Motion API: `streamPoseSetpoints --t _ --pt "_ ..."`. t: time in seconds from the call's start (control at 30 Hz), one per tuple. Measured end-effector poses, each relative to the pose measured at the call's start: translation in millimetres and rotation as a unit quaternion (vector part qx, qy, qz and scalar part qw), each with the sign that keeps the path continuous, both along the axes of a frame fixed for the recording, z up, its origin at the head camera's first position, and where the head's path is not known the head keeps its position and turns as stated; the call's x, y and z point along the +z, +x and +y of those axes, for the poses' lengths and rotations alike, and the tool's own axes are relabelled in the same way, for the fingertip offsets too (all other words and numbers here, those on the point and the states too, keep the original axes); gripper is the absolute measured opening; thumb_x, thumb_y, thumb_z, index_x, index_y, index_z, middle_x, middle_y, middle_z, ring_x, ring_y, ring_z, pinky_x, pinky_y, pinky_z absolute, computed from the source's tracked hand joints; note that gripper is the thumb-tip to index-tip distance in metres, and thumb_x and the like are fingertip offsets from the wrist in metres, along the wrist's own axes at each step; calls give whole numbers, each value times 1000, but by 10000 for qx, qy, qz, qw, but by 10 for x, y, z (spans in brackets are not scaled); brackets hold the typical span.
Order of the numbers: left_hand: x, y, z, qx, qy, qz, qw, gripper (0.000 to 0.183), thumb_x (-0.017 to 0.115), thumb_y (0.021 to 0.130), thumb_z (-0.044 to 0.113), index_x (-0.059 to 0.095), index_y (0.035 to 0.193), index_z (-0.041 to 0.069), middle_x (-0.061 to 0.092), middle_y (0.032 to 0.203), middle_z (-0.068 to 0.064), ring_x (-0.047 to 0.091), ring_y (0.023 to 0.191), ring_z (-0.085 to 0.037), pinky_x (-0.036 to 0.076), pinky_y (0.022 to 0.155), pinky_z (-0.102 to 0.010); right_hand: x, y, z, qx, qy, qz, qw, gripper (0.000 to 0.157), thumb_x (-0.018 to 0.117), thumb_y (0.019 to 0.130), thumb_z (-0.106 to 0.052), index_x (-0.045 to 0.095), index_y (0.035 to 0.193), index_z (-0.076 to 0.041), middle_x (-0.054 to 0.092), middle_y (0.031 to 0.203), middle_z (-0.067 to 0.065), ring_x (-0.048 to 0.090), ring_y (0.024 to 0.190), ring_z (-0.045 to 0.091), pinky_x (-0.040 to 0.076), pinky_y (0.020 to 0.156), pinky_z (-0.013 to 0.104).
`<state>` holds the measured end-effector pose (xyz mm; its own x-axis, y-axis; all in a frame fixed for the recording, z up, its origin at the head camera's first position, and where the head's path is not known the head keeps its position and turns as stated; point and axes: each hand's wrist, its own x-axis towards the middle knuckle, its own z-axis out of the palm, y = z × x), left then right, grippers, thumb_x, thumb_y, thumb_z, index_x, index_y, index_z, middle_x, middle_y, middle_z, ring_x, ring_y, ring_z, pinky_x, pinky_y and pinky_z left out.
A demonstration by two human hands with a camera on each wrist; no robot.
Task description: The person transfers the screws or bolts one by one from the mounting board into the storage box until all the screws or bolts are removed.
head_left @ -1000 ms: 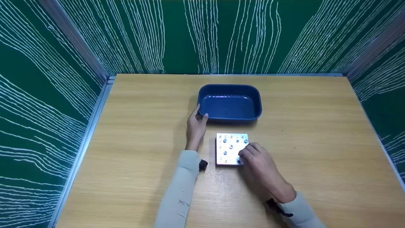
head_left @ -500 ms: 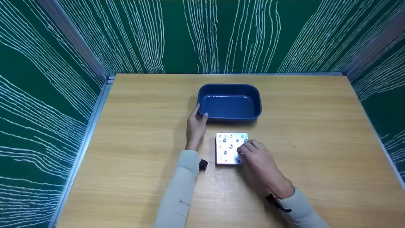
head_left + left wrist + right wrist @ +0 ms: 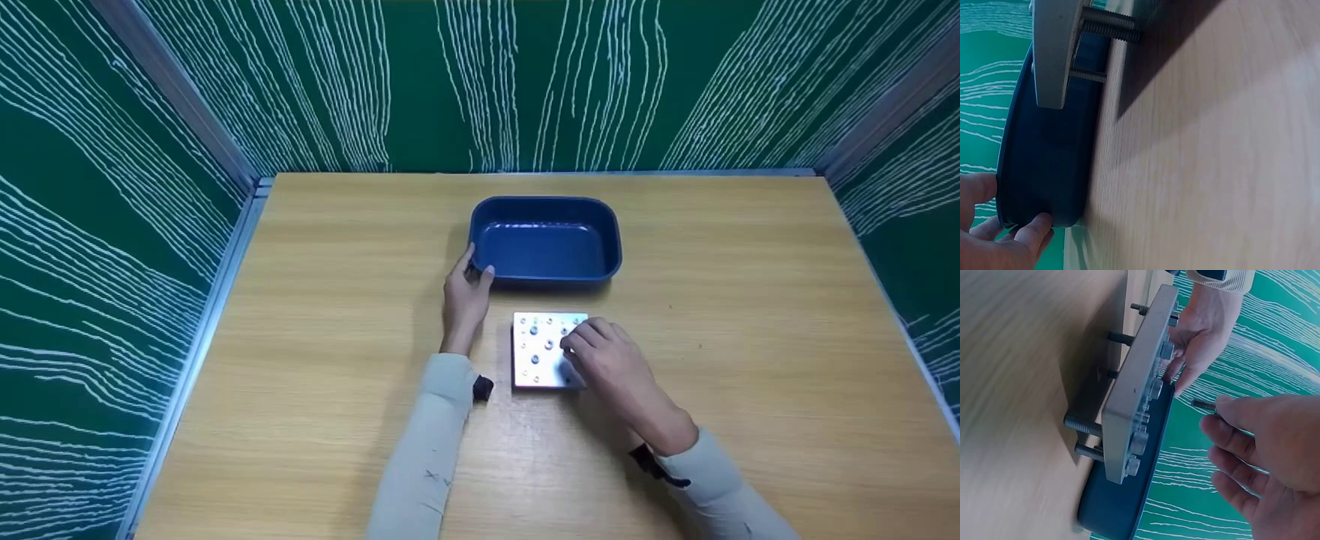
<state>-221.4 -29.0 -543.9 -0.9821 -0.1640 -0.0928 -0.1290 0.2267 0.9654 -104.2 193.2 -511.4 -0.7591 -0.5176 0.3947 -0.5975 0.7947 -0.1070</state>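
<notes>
A metal plate [image 3: 523, 361] stands raised on the table, with several bolts [image 3: 1139, 442] through it whose threaded ends stick out below. Above its right side, my right hand [image 3: 615, 371] pinches a small bolt [image 3: 1203, 404] between thumb and index finger. In the right wrist view that bolt is apart from the plate and its threaded end shows. Farther back is a blue plastic bin [image 3: 546, 255]. My left hand [image 3: 465, 304] grips its front left corner, with the thumb at the rim and fingers against the outer wall in the left wrist view.
The wooden table [image 3: 337, 300] ends at green walls [image 3: 420, 90] with pale wavy lines at the back and sides. A metal frame strip [image 3: 202, 337] runs along the left edge. The plate stands between the bin and the table's front.
My right hand has moved a little farther back over the plate, toward the bin, with its fingertips pinched together. My left hand and the bin stay in place.
</notes>
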Motion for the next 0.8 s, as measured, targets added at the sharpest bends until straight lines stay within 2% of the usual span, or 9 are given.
streamPoseSetpoints --t 0.2,0.47,0.8 --pt "9 -20 5 11 -36 -4 10000 59 62 108 19 42 163 18 42 167 -11 51 146 -28 45 118 -39 66 -69 -3 -93 90 -265 9996 20 84 89 -4 76 107 -7 74 103 9 65 101 28 57 85 42" --pt "4 -17 8 36 -64 -56 10000 59 62 108 18 42 163 16 42 167 -11 51 146 -28 45 118 -38 94 -139 10 -117 -79 -498 9987 17 82 92 -4 77 108 -7 74 103 8 64 100 27 56 82 40" --pt "-30 -3 -2 7 30 107 9999 58 62 108 16 43 163 14 43 166 -12 51 146 -29 45 118 -37 88 -258 24 -37 -387 -328 9987 11 80 92 -1 75 102 -3 72 97 8 62 97 28 54 80 42"
